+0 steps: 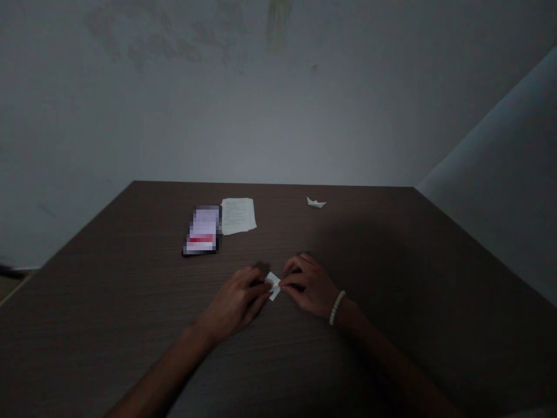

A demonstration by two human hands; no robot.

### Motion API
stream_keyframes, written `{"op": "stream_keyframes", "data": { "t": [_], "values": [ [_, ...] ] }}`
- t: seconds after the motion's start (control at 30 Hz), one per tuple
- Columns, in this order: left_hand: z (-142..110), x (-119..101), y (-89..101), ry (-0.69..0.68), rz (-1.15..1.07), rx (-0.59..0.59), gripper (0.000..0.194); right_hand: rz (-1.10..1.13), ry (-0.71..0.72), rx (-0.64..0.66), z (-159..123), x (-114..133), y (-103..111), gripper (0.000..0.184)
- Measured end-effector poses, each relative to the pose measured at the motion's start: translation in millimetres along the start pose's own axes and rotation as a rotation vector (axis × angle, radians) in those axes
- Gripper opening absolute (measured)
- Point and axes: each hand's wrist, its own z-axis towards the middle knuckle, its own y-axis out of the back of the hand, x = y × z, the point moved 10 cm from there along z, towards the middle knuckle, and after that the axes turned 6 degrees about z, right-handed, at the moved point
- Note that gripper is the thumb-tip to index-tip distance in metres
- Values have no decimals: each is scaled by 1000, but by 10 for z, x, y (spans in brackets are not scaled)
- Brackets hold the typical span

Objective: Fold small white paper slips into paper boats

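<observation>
A small folded piece of white paper (274, 285) lies on the dark brown wooden table (130, 325) between my two hands. My left hand (238, 302) pinches its left side with curled fingers. My right hand (308, 285), with a white bead bracelet at the wrist, pinches the right side. Both hands rest on the tabletop near the middle.
A phone (202, 230) with a lit screen lies at the back left. A stack of white paper sheets (238, 215) sits beside it. A small folded paper boat (316, 202) stands near the far edge. Grey walls rise behind the table and to its right.
</observation>
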Motion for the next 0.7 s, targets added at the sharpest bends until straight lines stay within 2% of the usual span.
{"op": "stream_keyframes", "data": {
  "t": [0.1,0.27,0.53,0.7],
  "values": [
    [5,11,6,16,-6,-19,20,3,-20,-10,-8,-17,9,2],
    [-3,61,120,48,-20,-159,18,21,-53,-37,-13,-41,26,2],
    [19,188,174,194,-101,-207,17,9,-93,-60,-6,-61,40,5],
    [16,286,170,311,-123,-218,14,7,-139,-118,10,-59,53,8]
  ]
}}
